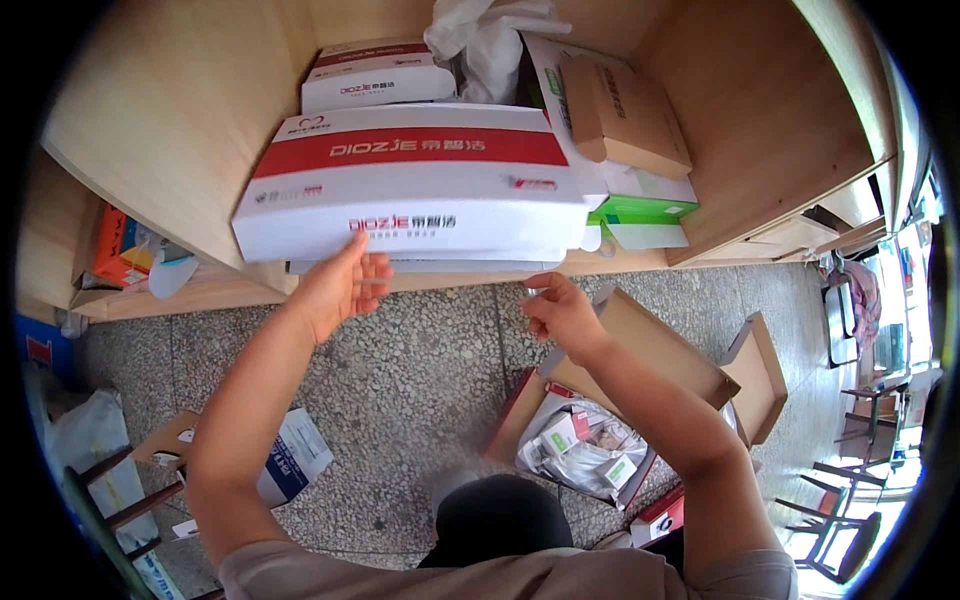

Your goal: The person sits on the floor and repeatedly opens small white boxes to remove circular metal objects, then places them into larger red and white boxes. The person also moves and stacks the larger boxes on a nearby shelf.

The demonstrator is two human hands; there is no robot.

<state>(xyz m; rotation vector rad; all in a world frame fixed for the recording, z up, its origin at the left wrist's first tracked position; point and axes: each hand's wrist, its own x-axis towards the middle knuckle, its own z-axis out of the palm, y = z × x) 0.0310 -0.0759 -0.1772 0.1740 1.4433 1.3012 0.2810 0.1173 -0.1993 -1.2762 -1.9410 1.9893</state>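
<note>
A long white box with a red band (420, 150) lies on the cabinet shelf, its front edge toward me. My left hand (345, 285) is at the lower front of this box. Its thumb overlaps the box's front face, the other fingers are loosely bent, and nothing shows in it. Whether the thumb touches the box I cannot tell. My right hand (565, 315) hangs over the floor just below the box's right front corner. Its fingers are half curled with gaps between them, and I see nothing held there.
Behind the long box are a smaller white-and-red box (375, 85) and a plastic bag (490, 55). A brown carton (625, 115) rests on a green-and-white box (645, 205) at right. On the speckled floor, an open carton (590, 460) holds small packs in plastic. Chairs (870, 430) stand far right.
</note>
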